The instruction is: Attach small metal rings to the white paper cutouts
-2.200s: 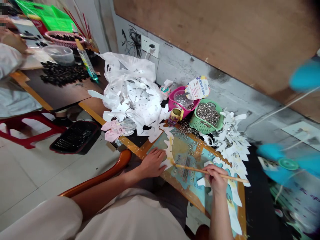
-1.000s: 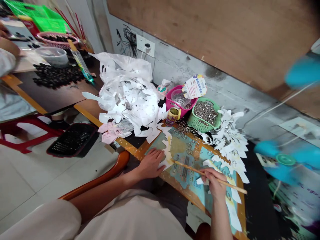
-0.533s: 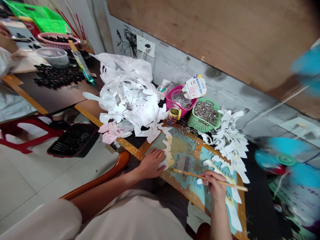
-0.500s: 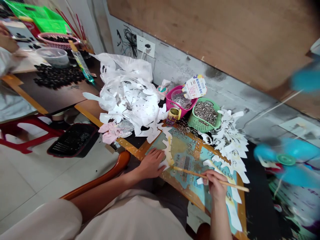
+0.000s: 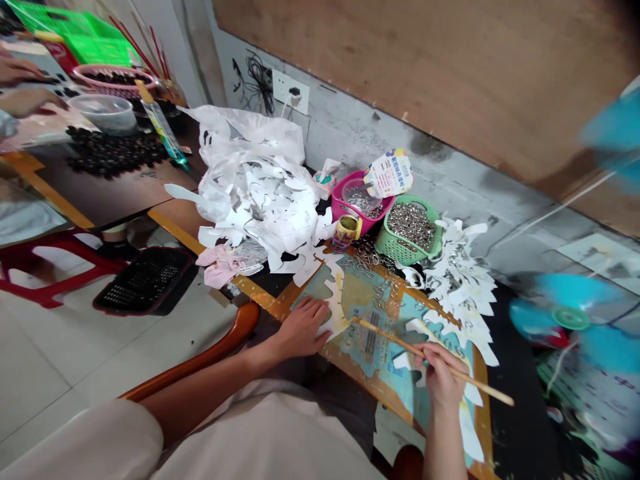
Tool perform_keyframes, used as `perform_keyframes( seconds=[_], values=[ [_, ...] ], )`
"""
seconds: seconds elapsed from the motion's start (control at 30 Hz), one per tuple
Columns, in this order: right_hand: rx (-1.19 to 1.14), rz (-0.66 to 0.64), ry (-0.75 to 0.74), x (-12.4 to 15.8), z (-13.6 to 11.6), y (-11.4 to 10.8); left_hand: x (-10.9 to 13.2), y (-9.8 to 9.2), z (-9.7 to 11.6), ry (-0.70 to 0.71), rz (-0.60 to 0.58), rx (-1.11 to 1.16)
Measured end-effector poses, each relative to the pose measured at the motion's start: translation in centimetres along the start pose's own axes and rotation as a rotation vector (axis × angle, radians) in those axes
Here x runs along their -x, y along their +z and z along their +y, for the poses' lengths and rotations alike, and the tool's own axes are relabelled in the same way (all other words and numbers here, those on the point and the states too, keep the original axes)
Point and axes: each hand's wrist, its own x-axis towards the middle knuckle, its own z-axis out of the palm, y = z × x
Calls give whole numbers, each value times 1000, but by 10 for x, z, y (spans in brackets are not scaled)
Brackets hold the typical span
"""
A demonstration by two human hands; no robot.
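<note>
Gripping a thin wooden stick (image 5: 430,360) in a firm pinch, the right hand (image 5: 440,377) holds its tip just above a white paper cutout (image 5: 336,313), which lies on a printed teal board (image 5: 370,360) with orange edges. The left hand (image 5: 301,327) rests open and flat, its fingers pressing on that cutout. Past the board, a green plastic basket (image 5: 407,233) is heaped with metal rings, and a pink basket (image 5: 350,200) holds a clear cup of similar rings. Loose wire clips (image 5: 373,267) lie along the board's upper edge. A white plastic bag (image 5: 250,140) overflows with paper scraps, and a pile of cutouts (image 5: 460,280) sits to the right. A blurred blue fan (image 5: 570,319) stands farther right. A co-worker's hands (image 5: 20,87) show at far left.
</note>
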Motion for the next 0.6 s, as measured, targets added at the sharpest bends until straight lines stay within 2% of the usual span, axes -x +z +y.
perform_keyframes(
  seconds=[0.13, 0.27, 0.4, 0.5, 0.6],
  values=[
    [41, -62, 28, 7, -3, 13, -1, -1, 0, -1, 5, 7],
    [48, 127, -96, 3, -8, 26, -1, -2, 2, 0, 5, 16],
    [-138, 260, -199, -7, -17, 31, 0, -1, 2, -10, 25, 25],
    [-245, 260, -192, -11, -21, 30, 1, -3, 1, -1, 7, 23],
    [-243, 217, -137, -11, -18, 27, 1, -8, -1, 60, -49, -7]
  ],
)
